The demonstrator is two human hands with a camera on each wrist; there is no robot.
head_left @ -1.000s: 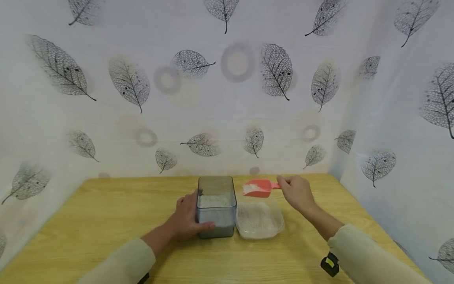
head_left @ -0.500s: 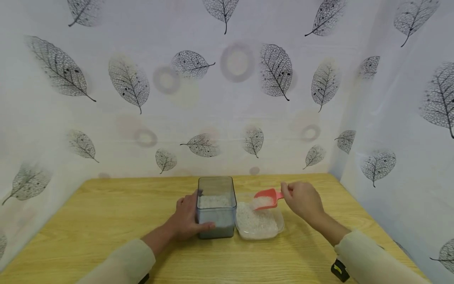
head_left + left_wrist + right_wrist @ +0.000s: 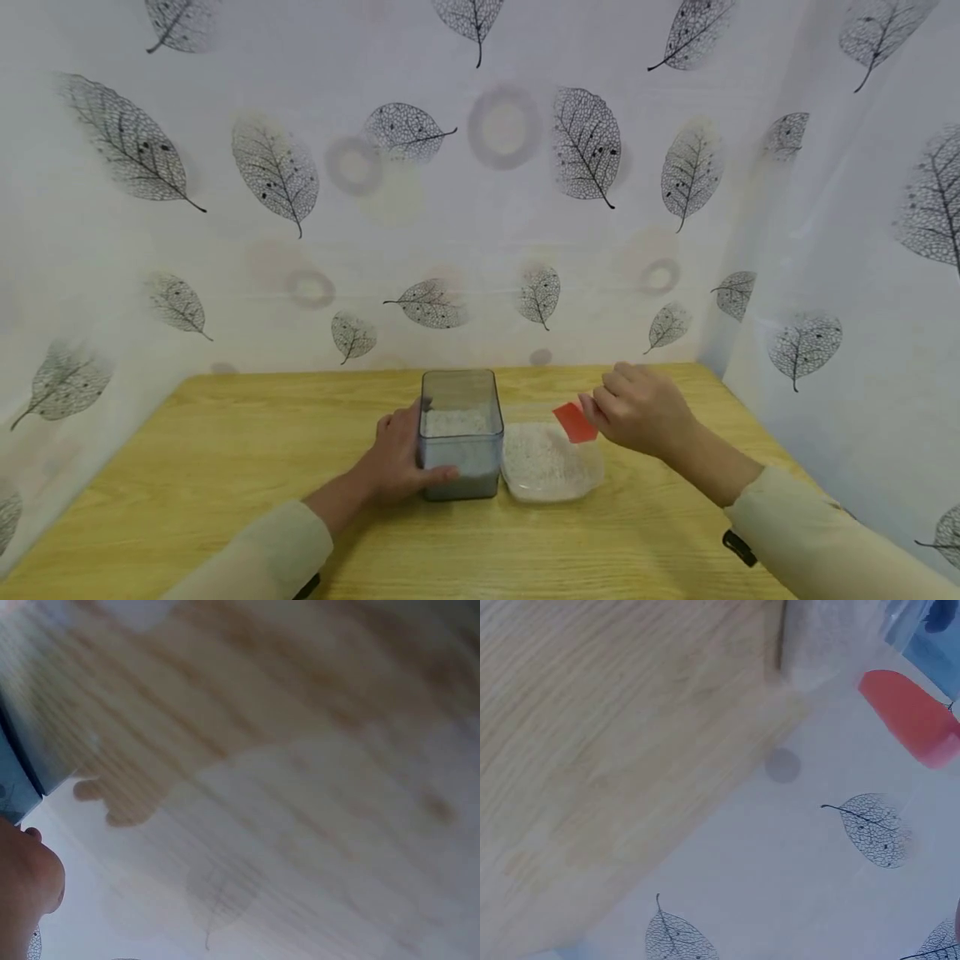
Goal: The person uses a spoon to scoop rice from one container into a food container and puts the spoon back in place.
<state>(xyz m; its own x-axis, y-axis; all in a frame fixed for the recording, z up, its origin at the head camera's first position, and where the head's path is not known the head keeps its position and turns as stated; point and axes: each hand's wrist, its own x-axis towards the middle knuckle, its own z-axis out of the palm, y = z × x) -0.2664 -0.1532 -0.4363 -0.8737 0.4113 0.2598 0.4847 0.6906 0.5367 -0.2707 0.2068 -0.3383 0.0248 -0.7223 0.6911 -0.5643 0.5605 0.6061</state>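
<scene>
In the head view my left hand grips a tall, see-through grey container at its left side, thumb across the front wall. White grains that look like rice lie inside it. My right hand holds a red scoop by its handle, which the fingers hide. The scoop is steeply tilted over a low clear plastic tub of the same grains, its back facing me. In the right wrist view the scoop shows at the upper right. The left wrist view catches the container's corner.
Container and tub stand side by side on a wooden table. A white sheet printed with leaves rises behind the table and along both sides.
The right hand has lowered the scoop, carrying white grains, over the tub and turned it over. The grains slid into the tub. The left hand and the container have stayed in place.
</scene>
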